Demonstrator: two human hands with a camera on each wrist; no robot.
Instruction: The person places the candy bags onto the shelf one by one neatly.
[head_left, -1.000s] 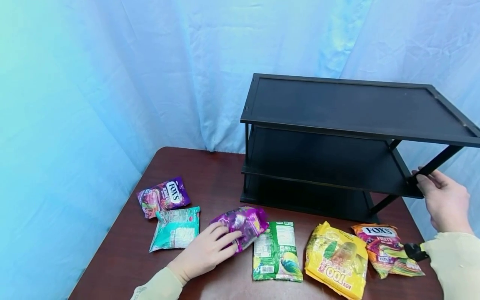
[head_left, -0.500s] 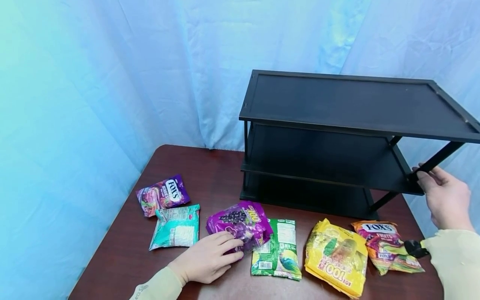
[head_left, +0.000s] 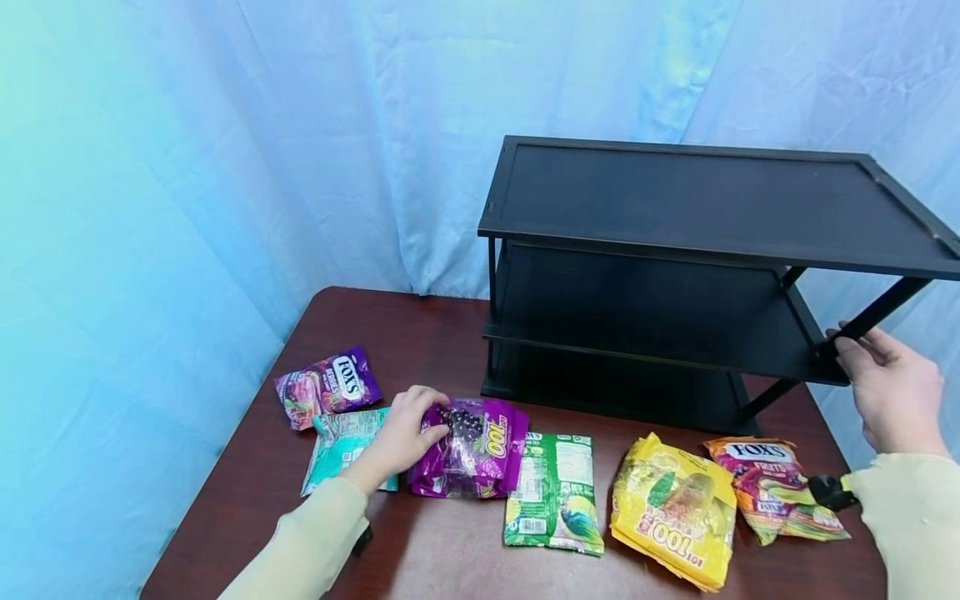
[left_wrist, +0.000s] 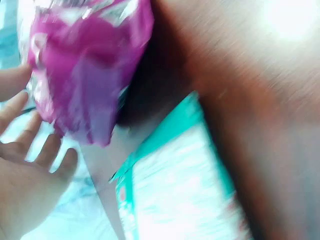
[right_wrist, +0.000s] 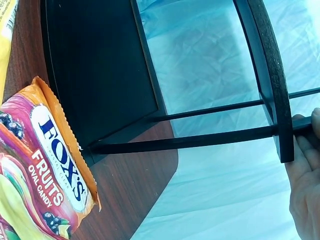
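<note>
Purple bag [head_left: 483,454] is lying before the shelf [head_left: 697,196]; the left hand [head_left: 403,431], loosely spread, is touching it; such light contact could be letting it slip; the right hand [head_left: 897,390] is gripping the shelf.

Head view bright, curtain [head_left: 225,167] washed cyan leftward. Left-wrist view smeared; white glare on surface [left_wrist: 280,65]. Right-wrist sharper.
</note>
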